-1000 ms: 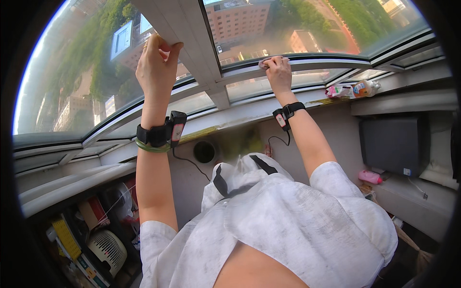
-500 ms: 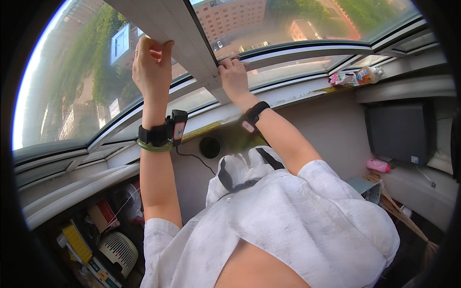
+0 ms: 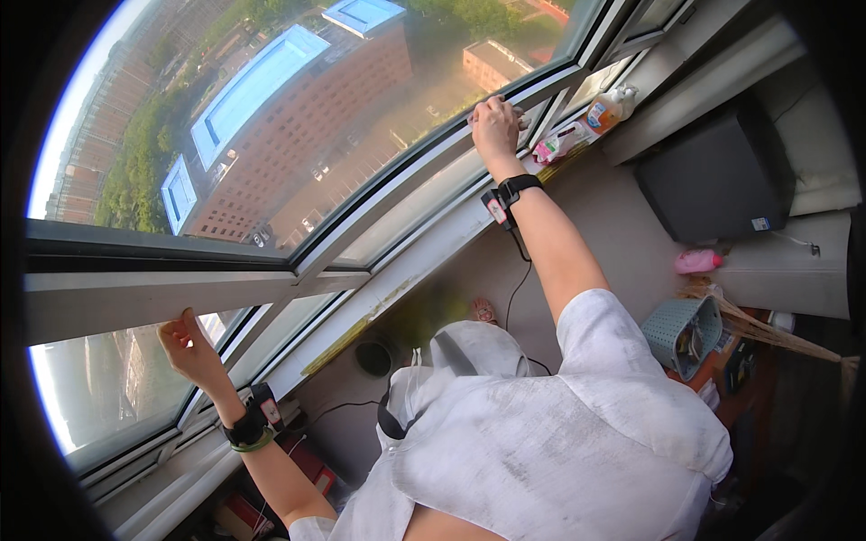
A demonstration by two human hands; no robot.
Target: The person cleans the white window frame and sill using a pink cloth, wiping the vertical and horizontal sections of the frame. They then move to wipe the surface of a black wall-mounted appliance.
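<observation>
My left hand [image 3: 189, 350] is at the lower left, its thumb and fingers drawn together in a pinch against the edge of the wide pale window post [image 3: 153, 298]. What the fingertips hold, if anything, is hidden. Up and to the right, my right hand [image 3: 496, 131] curls over the lower rail [image 3: 397, 203] of the window frame. Its fingers are bent around something small that I cannot make out. Large glass panes [image 3: 361, 117] lie beyond both hands. Each wrist wears a black strap with a small box.
A pink-and-white packet [image 3: 559, 142] and an orange-labelled bottle [image 3: 606, 113] stand on the sill right of my right hand. A dark box-shaped appliance [image 3: 717, 176], a pink bottle [image 3: 697, 261] and a blue-green basket [image 3: 681, 334] are farther right. Cables hang near my legs.
My hands have moved well apart, the right one along the rail toward the packet and the left one down along the post. The view has turned and shows more of the buildings outside.
</observation>
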